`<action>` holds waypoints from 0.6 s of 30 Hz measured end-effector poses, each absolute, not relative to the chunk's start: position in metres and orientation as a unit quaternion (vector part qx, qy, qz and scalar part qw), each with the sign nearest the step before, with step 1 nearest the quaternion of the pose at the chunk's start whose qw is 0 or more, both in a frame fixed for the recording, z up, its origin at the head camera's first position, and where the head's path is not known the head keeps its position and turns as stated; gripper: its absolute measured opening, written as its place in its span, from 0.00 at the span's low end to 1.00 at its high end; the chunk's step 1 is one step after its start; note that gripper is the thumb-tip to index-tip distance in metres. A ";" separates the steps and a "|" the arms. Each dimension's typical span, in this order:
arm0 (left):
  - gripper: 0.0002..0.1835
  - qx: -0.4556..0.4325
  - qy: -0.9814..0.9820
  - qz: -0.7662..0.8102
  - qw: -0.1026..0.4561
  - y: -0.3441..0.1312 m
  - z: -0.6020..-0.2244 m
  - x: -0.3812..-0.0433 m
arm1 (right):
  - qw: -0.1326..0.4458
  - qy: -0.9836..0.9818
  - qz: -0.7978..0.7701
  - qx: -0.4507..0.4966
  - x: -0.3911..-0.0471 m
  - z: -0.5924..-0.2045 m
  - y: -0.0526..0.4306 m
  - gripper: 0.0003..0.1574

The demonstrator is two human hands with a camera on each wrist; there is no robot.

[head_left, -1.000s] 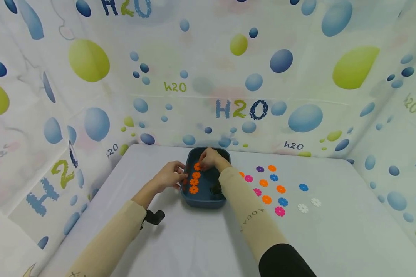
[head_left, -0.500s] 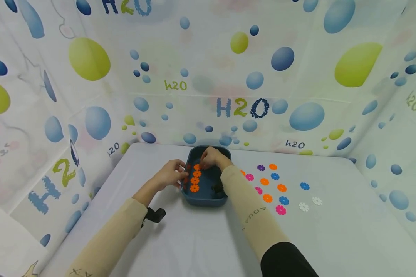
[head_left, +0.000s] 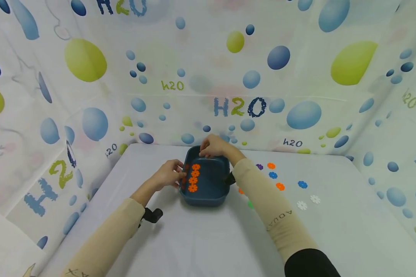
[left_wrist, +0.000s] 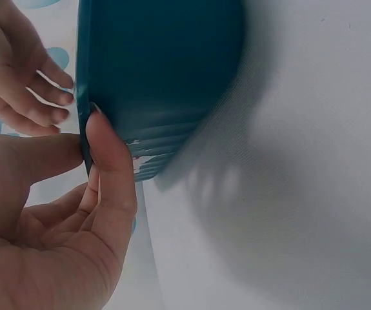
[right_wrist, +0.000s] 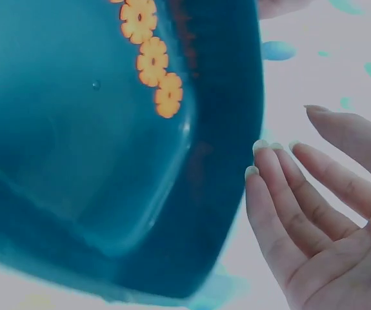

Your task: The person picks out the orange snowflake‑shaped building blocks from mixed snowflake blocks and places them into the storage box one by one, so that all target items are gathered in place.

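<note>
A dark blue-green plastic basin [head_left: 211,181] stands on the white table. Along its left side several orange flower-shaped pieces [head_left: 194,173] lie in a row. My left hand [head_left: 168,175] holds the basin's left edge; in the left wrist view its thumb and fingers pinch the rim [left_wrist: 85,84]. Over the far end of the basin is my right hand [head_left: 215,146]. The right wrist view shows that hand [right_wrist: 327,213] with fingers extended and slightly bent, nothing between them, fingertips right at the basin's outer edge.
To the right of the basin lie loose flower pieces: orange [head_left: 271,166], blue [head_left: 302,184], purple [head_left: 259,166] and white [head_left: 302,205]. A green one [head_left: 250,204] is partly hidden by my right sleeve [head_left: 263,196]. A patterned cloth backdrop [head_left: 194,77] rises behind the table.
My right hand has let go of the farthest orange flower piece and moved up and back to the basin's far end. Its sleeve now covers more loose pieces. The left hand stays at the rim.
</note>
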State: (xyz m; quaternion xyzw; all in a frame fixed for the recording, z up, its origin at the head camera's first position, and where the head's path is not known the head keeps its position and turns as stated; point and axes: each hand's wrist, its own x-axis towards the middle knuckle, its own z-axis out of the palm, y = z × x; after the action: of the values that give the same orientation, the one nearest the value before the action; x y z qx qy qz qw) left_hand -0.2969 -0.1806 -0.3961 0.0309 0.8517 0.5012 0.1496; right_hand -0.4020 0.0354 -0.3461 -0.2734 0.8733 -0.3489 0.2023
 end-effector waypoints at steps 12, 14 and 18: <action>0.22 0.028 0.853 0.499 0.150 -0.182 -0.401 -0.301 | 0.156 0.873 -0.307 -0.347 -0.385 -0.328 0.064 0.14; 0.21 0.029 0.854 0.498 0.150 -0.182 -0.401 -0.300 | 0.149 0.873 -0.301 -0.352 -0.384 -0.329 0.072 0.15; 0.21 0.032 0.854 0.497 0.152 -0.181 -0.398 -0.300 | 0.148 0.879 -0.296 -0.345 -0.376 -0.327 0.090 0.17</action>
State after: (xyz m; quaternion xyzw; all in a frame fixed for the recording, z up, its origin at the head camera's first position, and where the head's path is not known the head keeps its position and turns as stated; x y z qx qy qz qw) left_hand -0.3001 -0.1808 -0.3985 0.0317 0.8540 0.4968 0.1516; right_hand -0.3764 0.0897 -0.3267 -0.3446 0.8785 -0.2958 0.1482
